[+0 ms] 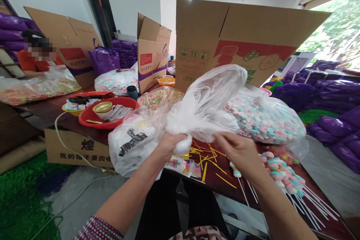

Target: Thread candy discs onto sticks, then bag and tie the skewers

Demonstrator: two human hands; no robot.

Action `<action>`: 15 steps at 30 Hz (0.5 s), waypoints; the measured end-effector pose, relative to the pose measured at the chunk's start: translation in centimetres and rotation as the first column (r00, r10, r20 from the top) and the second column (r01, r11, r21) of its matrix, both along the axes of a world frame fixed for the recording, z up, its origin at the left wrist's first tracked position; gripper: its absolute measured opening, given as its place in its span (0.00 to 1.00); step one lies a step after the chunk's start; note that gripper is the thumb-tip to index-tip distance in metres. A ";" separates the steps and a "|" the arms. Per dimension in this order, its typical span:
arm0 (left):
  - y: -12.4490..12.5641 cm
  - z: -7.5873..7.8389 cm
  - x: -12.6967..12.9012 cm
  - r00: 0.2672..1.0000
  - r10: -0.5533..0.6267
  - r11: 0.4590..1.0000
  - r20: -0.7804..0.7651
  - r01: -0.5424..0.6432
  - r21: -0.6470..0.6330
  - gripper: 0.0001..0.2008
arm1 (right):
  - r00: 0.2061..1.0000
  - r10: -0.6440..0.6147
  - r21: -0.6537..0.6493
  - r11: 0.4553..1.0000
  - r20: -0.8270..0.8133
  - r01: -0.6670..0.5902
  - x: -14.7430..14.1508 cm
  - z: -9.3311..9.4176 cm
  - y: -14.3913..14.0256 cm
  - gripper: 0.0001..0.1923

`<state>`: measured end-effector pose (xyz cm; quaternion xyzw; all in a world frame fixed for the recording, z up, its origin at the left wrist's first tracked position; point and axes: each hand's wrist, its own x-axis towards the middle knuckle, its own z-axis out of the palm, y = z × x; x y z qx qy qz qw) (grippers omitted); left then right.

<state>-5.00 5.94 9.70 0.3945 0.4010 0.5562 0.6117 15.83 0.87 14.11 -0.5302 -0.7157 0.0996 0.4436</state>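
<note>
From where I stand, the left hand (170, 144) clutches the gathered end of a translucent white plastic bag (209, 99), which billows above that grip, over the dark red surface (213, 176). The blurred right hand (239, 150) is at its lower edge; I cannot tell whether it pinches.

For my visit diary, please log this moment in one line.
left hand: gripping translucent bag; right hand: at bag's edge, contact unclear; nearby: yellow strips, marshmallow sticks
</note>
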 end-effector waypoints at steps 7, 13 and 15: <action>-1.4 1.3 0.1 0.974 -0.189 0.982 0.128 0.190 0.003 0.29 | 0.998 -0.053 -0.039 0.998 -0.020 0.052 2.8 -1.0 3.3 0.41; -2.1 0.7 2.5 0.958 -0.285 0.958 0.023 0.285 0.003 0.36 | 0.685 0.040 -0.198 0.943 -0.727 -0.266 -2.9 -5.4 4.5 0.20; -1.9 0.6 3.2 0.972 -0.224 0.971 -0.064 0.229 0.073 0.37 | 0.611 0.016 -0.180 0.949 -0.791 -0.259 -4.5 -6.1 4.3 0.21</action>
